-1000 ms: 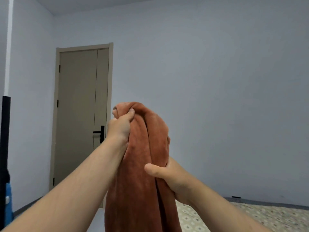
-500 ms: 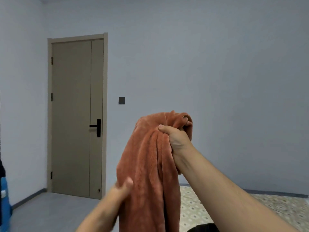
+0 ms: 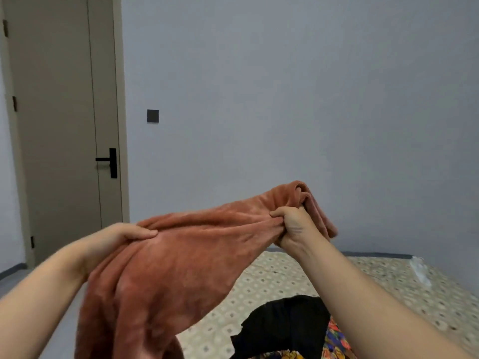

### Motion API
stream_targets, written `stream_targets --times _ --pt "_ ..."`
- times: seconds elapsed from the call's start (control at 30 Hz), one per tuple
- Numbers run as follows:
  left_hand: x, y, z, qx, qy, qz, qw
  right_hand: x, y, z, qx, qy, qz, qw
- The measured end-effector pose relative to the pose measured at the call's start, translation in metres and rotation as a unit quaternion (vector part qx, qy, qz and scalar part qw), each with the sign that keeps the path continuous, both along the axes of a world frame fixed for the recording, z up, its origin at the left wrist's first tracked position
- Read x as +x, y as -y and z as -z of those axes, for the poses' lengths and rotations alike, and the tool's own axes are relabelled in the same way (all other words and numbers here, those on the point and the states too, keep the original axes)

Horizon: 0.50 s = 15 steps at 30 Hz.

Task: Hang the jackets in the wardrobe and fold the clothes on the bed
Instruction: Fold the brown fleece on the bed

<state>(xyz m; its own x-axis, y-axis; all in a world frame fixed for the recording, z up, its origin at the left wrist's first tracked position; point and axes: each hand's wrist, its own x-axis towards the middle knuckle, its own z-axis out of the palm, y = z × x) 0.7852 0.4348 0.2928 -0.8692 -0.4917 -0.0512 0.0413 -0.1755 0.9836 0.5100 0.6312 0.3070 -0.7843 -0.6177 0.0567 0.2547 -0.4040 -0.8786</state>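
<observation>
The fleece garment (image 3: 181, 268) looks soft, light and floppy. The right grip (image 3: 293, 226) clenches one bunched end, and the left grip (image 3: 121, 237) holds its top edge; its corners would suit folding.

The left hand (image 3: 121, 237) and the right hand (image 3: 293, 226) were both bare. Behind each grip a forearm ran back uncovered to the lower edge of the view, the left forearm (image 3: 44, 294) smooth and rounded, the right forearm (image 3: 375, 294) longer in view. Fine creases and tendon lines marked the right wrist just behind its grip.
</observation>
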Motion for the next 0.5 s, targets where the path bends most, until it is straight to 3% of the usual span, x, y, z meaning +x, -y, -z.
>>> stream_targets --times 0.1,0.23,0.37,0.5 --pt "-0.009 0.020 -0.020 -0.075 0.081 0.054 0.992 -0.017 -0.003 0.033 -0.010 0.020 0.016 1.000" --pt "-0.061 0.014 0.024 -0.054 0.215 0.080 0.972 -0.053 -0.020 0.096 0.025 0.069 0.061 0.995" --pt "-0.123 -0.009 0.136 -0.056 0.345 0.086 0.933 -0.070 -0.052 0.208 0.136 0.069 0.121 0.981" --pt "-0.159 -0.029 0.272 -0.207 0.441 0.061 0.871 -0.060 -0.089 0.346 0.276 0.084 0.085 0.954"
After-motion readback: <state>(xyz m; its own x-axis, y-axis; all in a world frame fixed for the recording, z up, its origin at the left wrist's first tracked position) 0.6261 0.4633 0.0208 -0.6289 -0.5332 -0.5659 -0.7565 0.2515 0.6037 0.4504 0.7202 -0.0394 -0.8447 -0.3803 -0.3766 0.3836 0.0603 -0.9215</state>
